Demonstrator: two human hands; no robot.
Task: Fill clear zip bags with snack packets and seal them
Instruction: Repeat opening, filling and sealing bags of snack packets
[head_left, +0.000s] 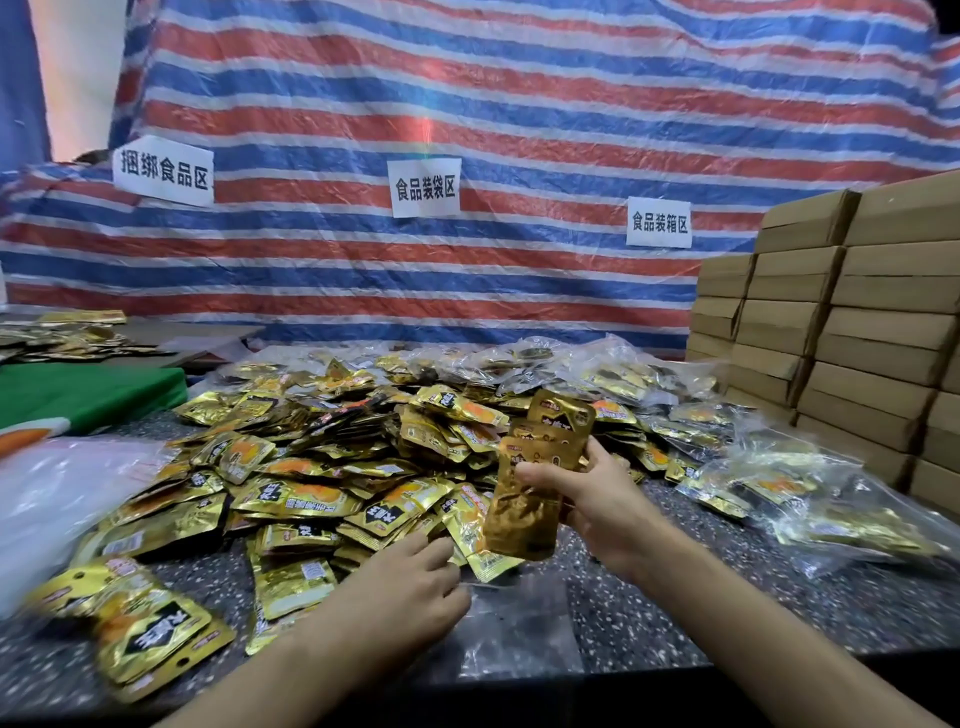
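Countertop (675, 613): speckled, open strip along near edge.
Packet pile (322, 467): fills the middle.
Right hand (589, 501): grips fanned packets (522, 512) above pile's edge.
Left hand (410, 579): touches pile's edge; grasp unclear.

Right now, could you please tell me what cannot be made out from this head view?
Head view:
- Count of snack packets in the right hand: they overlap.
- What the left hand touches: its fingers are blurred.
- Whether the clear zip bag is open: transparent, too faint.
- The cardboard boxes: cut off by the right edge.
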